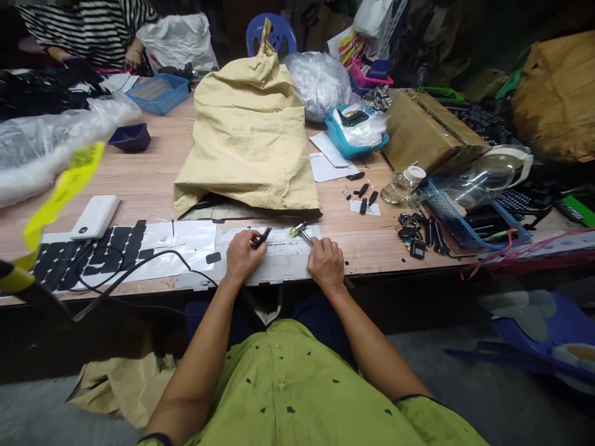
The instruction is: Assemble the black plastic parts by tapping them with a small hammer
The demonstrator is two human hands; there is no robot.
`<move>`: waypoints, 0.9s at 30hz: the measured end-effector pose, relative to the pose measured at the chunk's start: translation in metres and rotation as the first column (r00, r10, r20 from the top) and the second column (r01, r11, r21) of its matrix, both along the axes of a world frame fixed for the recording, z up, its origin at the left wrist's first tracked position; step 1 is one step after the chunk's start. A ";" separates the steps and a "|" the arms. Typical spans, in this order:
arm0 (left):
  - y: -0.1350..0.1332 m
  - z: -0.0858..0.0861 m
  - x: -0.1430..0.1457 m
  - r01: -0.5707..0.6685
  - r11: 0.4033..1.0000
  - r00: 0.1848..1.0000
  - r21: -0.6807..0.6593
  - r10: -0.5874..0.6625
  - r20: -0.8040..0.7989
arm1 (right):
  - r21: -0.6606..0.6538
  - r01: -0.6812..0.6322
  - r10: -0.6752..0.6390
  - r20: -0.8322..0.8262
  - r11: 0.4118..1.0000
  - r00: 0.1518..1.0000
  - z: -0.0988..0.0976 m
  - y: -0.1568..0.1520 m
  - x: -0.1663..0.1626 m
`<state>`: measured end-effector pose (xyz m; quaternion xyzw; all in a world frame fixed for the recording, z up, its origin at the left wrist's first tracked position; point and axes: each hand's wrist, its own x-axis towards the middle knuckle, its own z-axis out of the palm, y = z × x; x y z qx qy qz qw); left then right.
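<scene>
Black piece (263, 238): pinched in the fingers of your left hand (242, 254), jutting past them, long axis slanting away rightward | Hammer (299, 229): head right of the piece, apart from it; handle slanting back rightward into the wrapped fingers of your right hand (326, 261), the nearer one | Beneath: white board (274, 266), tabletop (372, 238).
</scene>
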<state>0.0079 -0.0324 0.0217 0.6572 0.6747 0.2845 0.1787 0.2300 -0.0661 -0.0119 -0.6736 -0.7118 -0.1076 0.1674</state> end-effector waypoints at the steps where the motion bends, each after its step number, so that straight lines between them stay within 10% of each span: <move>1: -0.006 -0.005 0.001 0.082 0.997 0.996 0.005 -0.082 -0.025 | -0.007 0.003 -0.003 -0.015 1.000 1.000 0.000 0.001 0.001; 7: -0.005 -0.016 -0.003 0.229 0.973 0.973 -0.036 -0.230 -0.017 | -0.011 0.005 -0.008 -0.244 1.000 0.970 0.003 0.003 0.009; 15: -0.003 -0.016 -0.003 0.214 0.974 0.977 -0.076 -0.215 -0.004 | -0.028 -0.329 0.246 -0.607 0.944 0.756 0.020 -0.029 -0.009; 27: -0.003 -0.017 0.004 0.182 0.980 0.983 -0.079 -0.182 0.006 | -0.031 -0.392 0.257 -0.707 0.920 0.659 0.022 -0.037 -0.021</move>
